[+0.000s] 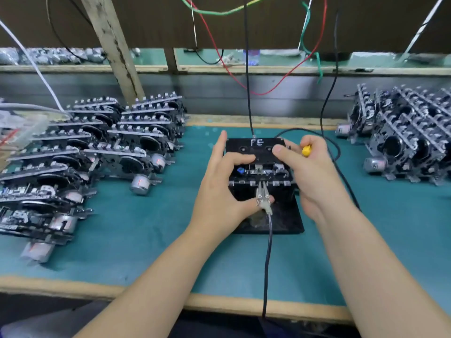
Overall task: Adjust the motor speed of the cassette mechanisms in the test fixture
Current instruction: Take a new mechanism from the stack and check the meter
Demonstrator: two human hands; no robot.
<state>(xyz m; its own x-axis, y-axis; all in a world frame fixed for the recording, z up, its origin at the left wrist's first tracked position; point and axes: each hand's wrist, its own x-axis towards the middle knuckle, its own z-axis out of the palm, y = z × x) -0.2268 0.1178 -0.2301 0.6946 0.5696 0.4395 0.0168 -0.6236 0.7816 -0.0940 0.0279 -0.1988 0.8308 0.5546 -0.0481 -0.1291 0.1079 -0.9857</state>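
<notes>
1. Nearest the person, a dark cable [268, 252] ran up over the front edge of the green bench mat [136, 240] to a metal-pronged connector [263, 196] at the front of the black test fixture [275, 222].
2. The left hand [220, 191] lay across the fixture's left side, thumb touching the connector and fingers curled over the black cassette [255, 148] loaded in the mechanism [261, 175]; it was steadying, not closed round anything.
3. The right hand [314, 176] held a small screwdriver with a yellow handle [306, 150] tucked in its closed outer fingers, while its forefinger pressed the cassette's right end. The blade was hidden, so I could not tell where it pointed.
4. The step looked like seating the unit before trimming the motor. To do it well, I would judge: keep the connector pushed fully home, press the cassette flat with even force from both hands, then bring the screwdriver squarely into the adjuster and turn in small amounts.
5. A slipping blade near the small blue component [240, 170] seemed the chief risk.
6. The cassette bore white handwritten letters, apparently "FE" [257, 142]; no other writing was legible.
7. Farther out, rows of mechanisms [97, 152] stood at the left and another batch [405, 135] at the right, well apart from the fixture.
8. Farthest, red, green and black wires [268, 76] hung over the bench's rear.
</notes>
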